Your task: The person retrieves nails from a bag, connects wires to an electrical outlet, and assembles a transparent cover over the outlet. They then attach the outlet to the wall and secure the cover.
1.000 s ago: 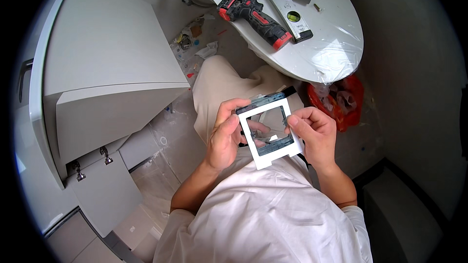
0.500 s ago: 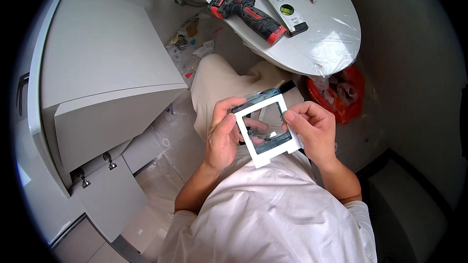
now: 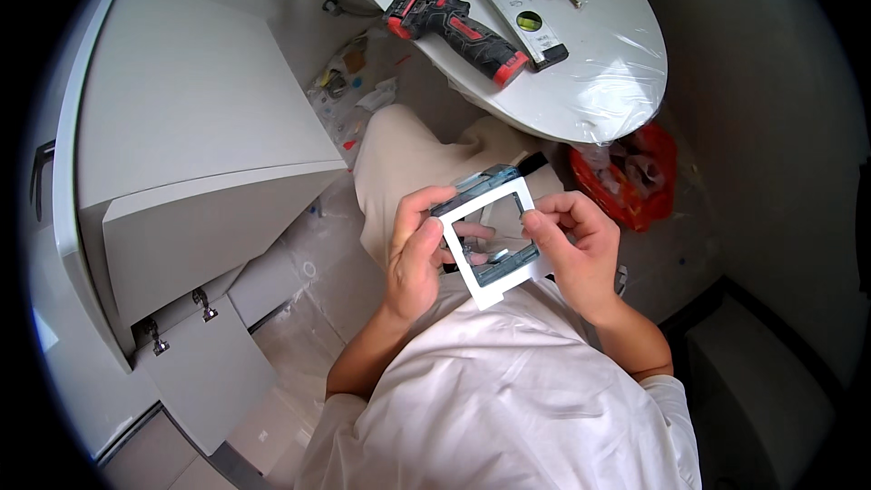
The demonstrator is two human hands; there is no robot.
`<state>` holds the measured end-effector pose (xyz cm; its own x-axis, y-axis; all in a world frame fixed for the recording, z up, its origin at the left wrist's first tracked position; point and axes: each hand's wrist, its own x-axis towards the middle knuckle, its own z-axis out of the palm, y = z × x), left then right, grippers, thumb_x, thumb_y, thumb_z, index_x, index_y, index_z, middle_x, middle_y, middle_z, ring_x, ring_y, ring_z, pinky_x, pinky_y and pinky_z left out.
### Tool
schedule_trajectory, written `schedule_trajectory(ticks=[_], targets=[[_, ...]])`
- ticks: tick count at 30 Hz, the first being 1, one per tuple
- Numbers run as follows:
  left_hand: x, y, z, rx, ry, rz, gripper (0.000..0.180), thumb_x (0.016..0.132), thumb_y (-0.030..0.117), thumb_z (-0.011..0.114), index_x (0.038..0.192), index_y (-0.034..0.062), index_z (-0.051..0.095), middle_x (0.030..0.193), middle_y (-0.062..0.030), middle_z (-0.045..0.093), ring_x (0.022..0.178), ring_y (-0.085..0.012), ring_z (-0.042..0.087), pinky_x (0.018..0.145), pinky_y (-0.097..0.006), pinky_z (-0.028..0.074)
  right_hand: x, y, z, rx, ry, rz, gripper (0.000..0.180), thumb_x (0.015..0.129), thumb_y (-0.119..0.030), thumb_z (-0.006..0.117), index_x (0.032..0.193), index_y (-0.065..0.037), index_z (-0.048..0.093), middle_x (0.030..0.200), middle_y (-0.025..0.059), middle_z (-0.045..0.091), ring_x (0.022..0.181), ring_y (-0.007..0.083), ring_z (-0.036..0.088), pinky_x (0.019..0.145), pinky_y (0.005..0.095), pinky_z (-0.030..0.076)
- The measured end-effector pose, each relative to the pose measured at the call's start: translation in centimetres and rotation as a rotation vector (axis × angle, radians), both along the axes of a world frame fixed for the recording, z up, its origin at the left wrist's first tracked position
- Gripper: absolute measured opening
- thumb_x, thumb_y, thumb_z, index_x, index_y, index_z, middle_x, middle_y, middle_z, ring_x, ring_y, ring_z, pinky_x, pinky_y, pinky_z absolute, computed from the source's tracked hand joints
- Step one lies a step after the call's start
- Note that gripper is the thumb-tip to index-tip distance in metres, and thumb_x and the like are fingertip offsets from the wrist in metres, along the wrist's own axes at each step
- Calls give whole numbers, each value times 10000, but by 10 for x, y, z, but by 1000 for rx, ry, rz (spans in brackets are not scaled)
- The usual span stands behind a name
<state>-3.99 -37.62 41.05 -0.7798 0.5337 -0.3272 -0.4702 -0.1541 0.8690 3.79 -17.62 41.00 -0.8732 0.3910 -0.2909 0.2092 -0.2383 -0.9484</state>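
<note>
Slightly tilted since earlier, the white frame (image 3: 510, 284) sits pinched between left grip (image 3: 413, 261) and right grip (image 3: 579, 243).

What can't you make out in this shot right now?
All in the head view:
Spirit level: far end cut off by the upper edge.
Right hand: some fingertips hidden behind its thumb and the white frame.
Red plastic bag: contents too blurred.
Brass-coloured piece: too small.

White frame (image 3: 494, 292) smooth plastic; shirt (image 3: 508, 381) matt cloth; tabletop (image 3: 608, 41) glossy under clear film (image 3: 617, 95)
</note>
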Motion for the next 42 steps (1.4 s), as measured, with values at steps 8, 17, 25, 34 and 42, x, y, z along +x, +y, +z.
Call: schedule_trajectory(ticks=[8, 17, 25, 34, 42], targets=[[1, 3, 5, -8, 44, 26, 452, 1111, 313, 436, 1459, 29, 385, 1413, -267, 539, 1113, -360, 709, 811, -446, 671, -6, -3, 13, 344, 40, -14, 167, 931, -120, 786, 1014, -17, 684, 763, 83, 720, 645, 124, 681, 602, 272, 544], [3, 2, 7, 2, 77, 16, 461, 1109, 315, 432, 1468, 33, 374, 1416, -280, 535, 1120, -392, 703, 821, -464, 666, -16, -1, 6, 803, 215, -22, 145, 860, -122, 793, 917, -65, 672, 662, 82, 635, 547, 263, 628, 499, 373, 463], [1, 2, 10, 1, 94, 13, 462, 1109, 311, 426, 1472, 32, 364, 1416, -278, 528, 1145, -402, 697, 826, -471, 669, -18, -2, 10, 860, 207, -27, 144, 870, -124, 787, 905, -71, 657, 664, 81, 643, 572, 271, 647, 513, 388, 478], [2, -1, 7, -23, 147, 9, 462, 1116, 321, 436, 1462, 23, 370, 1422, -264, 519, 1149, -382, 696, 841, -466, 660, -20, -2, 11, 911, 181, -18, 151, 878, -143, 771, 874, -86, 632, 642, 74, 615, 559, 282, 628, 506, 401, 470], [9, 4, 7, -80, 125, 35, 464, 1116, 320, 444, 1462, 19, 371, 1414, -259, 519, 1146, -358, 687, 840, -442, 650, -24, 1, 19, 1151, 132, 32, 224, 868, -185, 764, 793, -104, 569, 604, 43, 562, 545, 248, 588, 499, 388, 439]])
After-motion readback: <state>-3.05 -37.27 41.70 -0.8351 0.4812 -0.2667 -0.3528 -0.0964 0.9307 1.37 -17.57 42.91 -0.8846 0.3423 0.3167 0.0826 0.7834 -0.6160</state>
